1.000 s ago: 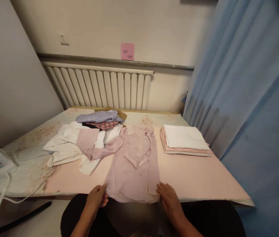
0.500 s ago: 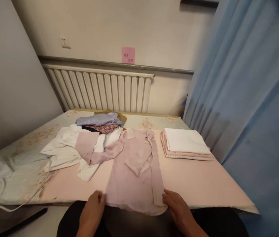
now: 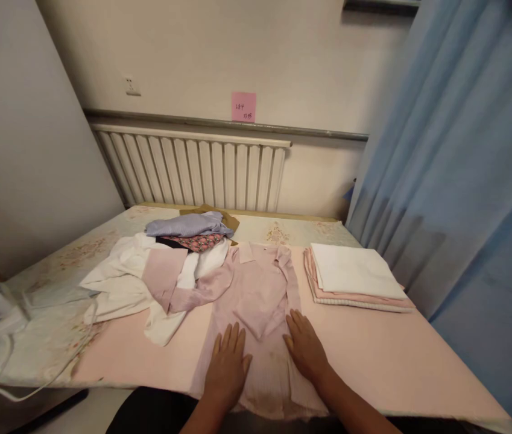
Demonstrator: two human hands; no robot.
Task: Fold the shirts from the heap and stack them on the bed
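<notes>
The pink shirt [image 3: 262, 358] lies spread beneath my left hand [image 3: 227, 364] and right hand [image 3: 306, 346], both palms down, fingers extended, gripping nothing. Body laid out, I judge from afar, but unfolded; one sleeve [image 3: 204, 289] trails beyond the left hand over white cloth [image 3: 120, 271]. Past the right, a folded stack [image 3: 355, 271].

A pink note [image 3: 243, 107] on the wall [image 3: 183, 54] carries two short lines of dark handwriting [image 3: 240, 106], too small and blurred to read with certainty.
</notes>
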